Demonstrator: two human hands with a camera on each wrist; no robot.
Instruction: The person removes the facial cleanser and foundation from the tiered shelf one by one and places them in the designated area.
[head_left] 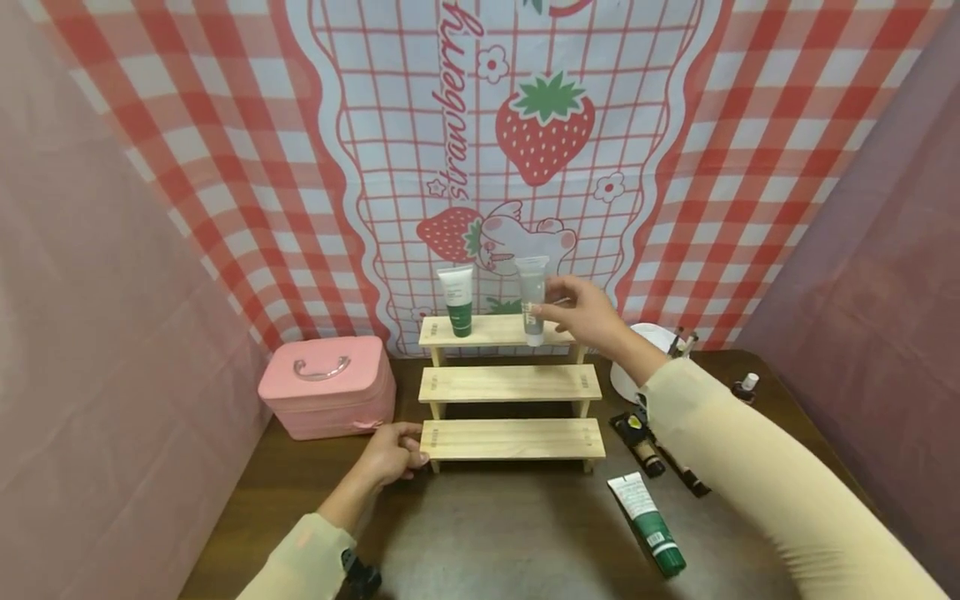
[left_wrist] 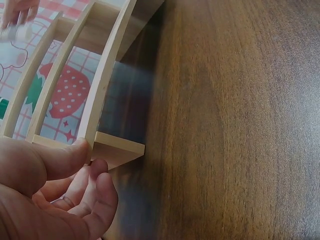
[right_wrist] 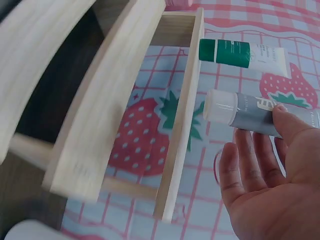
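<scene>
You are at a cloth-screened, dressing-table-style setup — note the wooden table (head_left: 495, 533), strawberry-print backdrop (head_left: 545, 133), pink side drapes (head_left: 97, 333), cosmetic tubes (head_left: 461, 300) and pink case (head_left: 327, 392). Building type: cannot be determined.

Head view looks forward, down; close wrist views share the rack (head_left: 510, 383).

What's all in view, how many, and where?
table: one, brown, underneath
strawberry cloth: one, red and white, behind
drapes: two, pinkish, both sides
stand: one, pale wood, on table
grey tube: one, grey, at stand's top
other tubes: two, white-green, stand's top and table
case: one, pink, left
container: one, white, right
bottle: one, dark, far right
small items: count unclear, dark, right
left hand: one, pinching stand
right hand: one, holding grey tube
sleeves: two, pale, forearms
device: one, black, left wrist
</scene>
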